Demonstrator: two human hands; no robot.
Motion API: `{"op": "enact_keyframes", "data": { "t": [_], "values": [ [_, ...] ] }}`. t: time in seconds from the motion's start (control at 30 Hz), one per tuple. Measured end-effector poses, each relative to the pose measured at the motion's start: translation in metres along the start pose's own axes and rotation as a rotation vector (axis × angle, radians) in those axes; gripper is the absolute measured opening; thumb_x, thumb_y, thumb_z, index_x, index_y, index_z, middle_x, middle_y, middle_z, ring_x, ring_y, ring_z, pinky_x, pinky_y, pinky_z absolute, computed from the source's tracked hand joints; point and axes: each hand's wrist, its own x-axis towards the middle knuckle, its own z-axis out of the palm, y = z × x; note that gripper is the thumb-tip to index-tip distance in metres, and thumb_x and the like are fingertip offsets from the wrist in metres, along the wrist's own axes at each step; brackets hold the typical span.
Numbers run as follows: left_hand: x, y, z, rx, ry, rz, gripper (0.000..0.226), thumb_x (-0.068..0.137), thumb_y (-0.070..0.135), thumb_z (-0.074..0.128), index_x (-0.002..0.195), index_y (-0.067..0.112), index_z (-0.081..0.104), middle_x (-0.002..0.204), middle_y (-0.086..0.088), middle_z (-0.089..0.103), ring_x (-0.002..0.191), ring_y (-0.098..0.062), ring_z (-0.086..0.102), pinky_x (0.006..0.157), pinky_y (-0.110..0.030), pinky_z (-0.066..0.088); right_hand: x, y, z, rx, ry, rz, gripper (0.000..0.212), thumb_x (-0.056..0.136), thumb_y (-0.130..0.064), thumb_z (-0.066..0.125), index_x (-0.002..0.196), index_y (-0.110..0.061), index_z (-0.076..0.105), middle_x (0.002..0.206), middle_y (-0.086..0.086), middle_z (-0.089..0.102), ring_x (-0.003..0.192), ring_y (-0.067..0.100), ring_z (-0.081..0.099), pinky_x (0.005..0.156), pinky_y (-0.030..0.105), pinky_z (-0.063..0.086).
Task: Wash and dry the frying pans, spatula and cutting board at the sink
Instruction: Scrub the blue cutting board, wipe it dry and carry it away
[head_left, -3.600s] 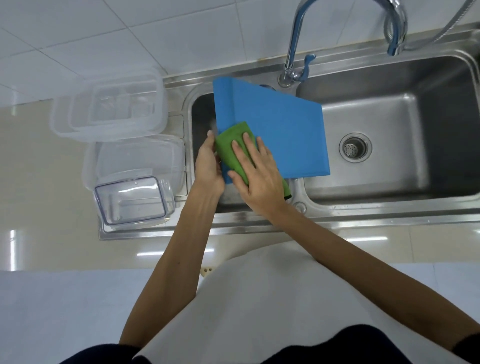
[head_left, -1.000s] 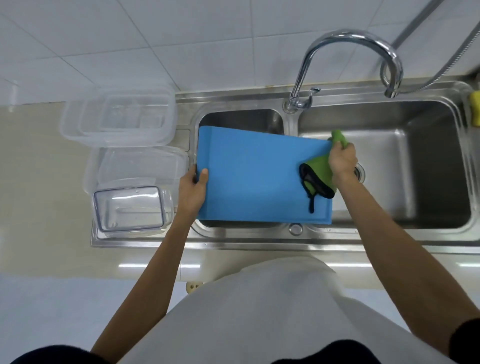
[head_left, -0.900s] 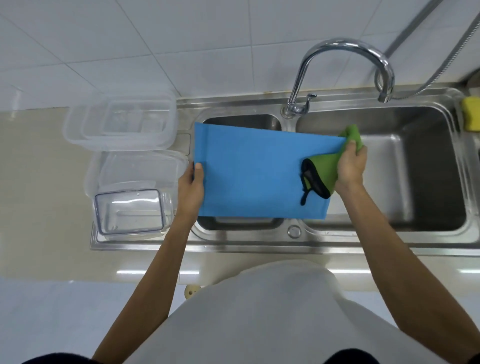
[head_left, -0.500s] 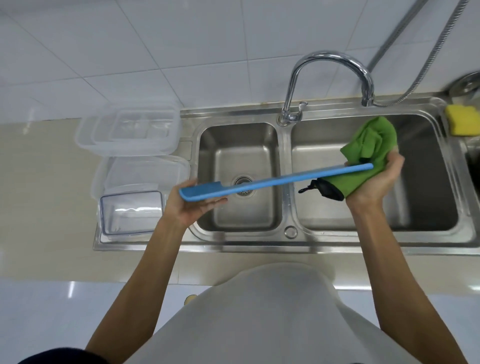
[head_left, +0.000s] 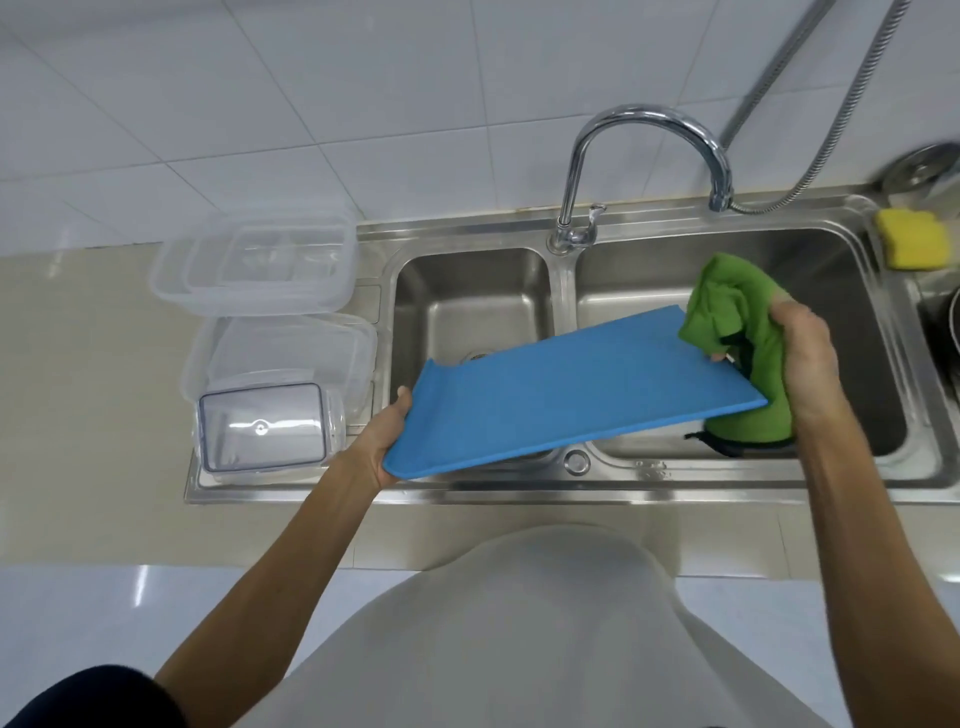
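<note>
Cutting board (head_left: 561, 395) spans the sink (head_left: 519, 488), one end in each of the hands.
Its long axis runs left to right between them, tilted, with the right end farther from the body and the whole board lifted above both basins. The left hand (head_left: 382, 441) grips the near-left short edge. The right hand (head_left: 805, 358) clamps a cloth (head_left: 737, 306) around the far-right end, so the wiping likely falls to it.

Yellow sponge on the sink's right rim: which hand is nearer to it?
Right. The right hand, gripping the green cloth against the cutting board, sits below-left of the sponge; the left hand holds the board's opposite end, by the small basin.
</note>
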Motion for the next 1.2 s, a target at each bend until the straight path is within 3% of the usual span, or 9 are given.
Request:
{"op": "enact_keyframes", "data": {
  "t": [0.13,0.27,0.47,0.6,0.7,0.8,0.93,1.07,1.2],
  "values": [
    [0.000,0.001,0.005,0.109,0.022,0.135,0.056,0.094,0.064,0.047,0.115,0.017,0.069,0.109,-0.004,0.076,0.091,-0.023,0.075,0.076,-0.038,0.059,0.012,-0.021,-0.004,-0.581,-0.097,-0.039,0.023,0.106,-0.028,0.050,0.111,-0.015,0.068,0.081,-0.003,0.073,0.065,0.008,0.067,0.066,0.023,0.052],
    [-0.019,0.007,0.017,0.206,0.026,0.368,0.053,0.096,0.066,0.039,0.121,0.026,0.065,0.112,0.005,0.074,0.098,-0.015,0.073,0.078,-0.034,0.059,0.017,-0.025,0.027,-1.137,-0.031,-0.206,0.049,0.097,-0.051,0.046,0.117,-0.010,0.065,0.103,0.026,0.070,0.098,0.041,0.065,0.081,0.039,0.047],
    [-0.043,0.009,0.035,0.368,0.022,0.660,0.044,0.101,0.056,0.036,0.098,0.022,0.064,0.103,0.006,0.071,0.095,-0.013,0.069,0.086,-0.032,0.055,0.015,0.015,0.149,-0.855,-0.156,-0.476,0.049,0.104,-0.038,0.047,0.146,-0.012,0.050,0.128,0.015,0.061,0.118,0.031,0.058,0.101,0.038,0.044],
    [-0.054,0.006,0.036,0.459,0.036,0.849,0.052,0.100,0.061,0.034,0.090,0.015,0.055,0.083,-0.003,0.050,0.078,-0.013,0.048,0.072,-0.031,0.041,-0.002,0.015,0.217,-0.736,-0.270,-0.615,0.050,0.106,-0.036,0.044,0.150,-0.013,0.045,0.129,0.012,0.056,0.120,0.027,0.053,0.105,0.037,0.041],
    [-0.063,0.013,0.035,0.452,0.078,0.954,0.054,0.102,0.055,0.033,0.073,0.010,0.040,0.068,-0.002,0.036,0.064,-0.011,0.036,0.059,-0.022,0.032,-0.002,0.009,0.248,-0.976,-0.177,-0.774,0.051,0.107,-0.042,0.037,0.152,-0.018,0.043,0.149,0.011,0.047,0.133,0.033,0.044,0.108,0.044,0.036],
    [-0.066,0.023,0.033,0.389,0.067,0.979,0.069,0.100,0.062,0.034,0.077,-0.002,0.044,0.073,-0.006,0.044,0.069,-0.018,0.042,0.064,-0.034,0.037,0.006,0.002,0.265,-1.055,-0.241,-0.821,0.055,0.107,-0.039,0.036,0.158,-0.018,0.031,0.163,0.012,0.030,0.149,0.042,0.023,0.119,0.053,0.026],
    [-0.081,0.043,0.043,0.262,0.087,1.027,0.048,0.108,0.041,0.031,0.072,0.013,0.048,0.065,-0.001,0.043,0.062,-0.013,0.041,0.056,-0.024,0.036,-0.012,-0.003,0.272,-0.953,-0.300,-0.873,0.058,0.100,-0.016,0.048,0.155,-0.006,0.034,0.161,0.017,0.033,0.150,0.037,0.028,0.121,0.046,0.029],
    [-0.086,0.063,0.043,0.089,-0.016,1.023,0.048,0.110,0.032,0.028,0.104,0.004,0.067,0.094,-0.003,0.070,0.091,-0.010,0.066,0.080,-0.022,0.052,-0.059,0.029,0.255,-1.012,-0.280,-0.909,0.057,0.093,-0.003,0.056,0.147,0.004,0.042,0.154,0.025,0.041,0.145,0.040,0.037,0.119,0.048,0.035],
    [-0.082,0.043,0.036,0.138,-0.005,0.957,0.051,0.108,0.038,0.030,0.099,0.010,0.071,0.089,0.005,0.074,0.091,-0.008,0.068,0.079,-0.022,0.052,-0.070,0.043,0.239,-1.043,-0.318,-0.906,0.058,0.089,0.002,0.062,0.145,0.007,0.044,0.151,0.027,0.043,0.144,0.042,0.038,0.117,0.051,0.036]
  ]
}}
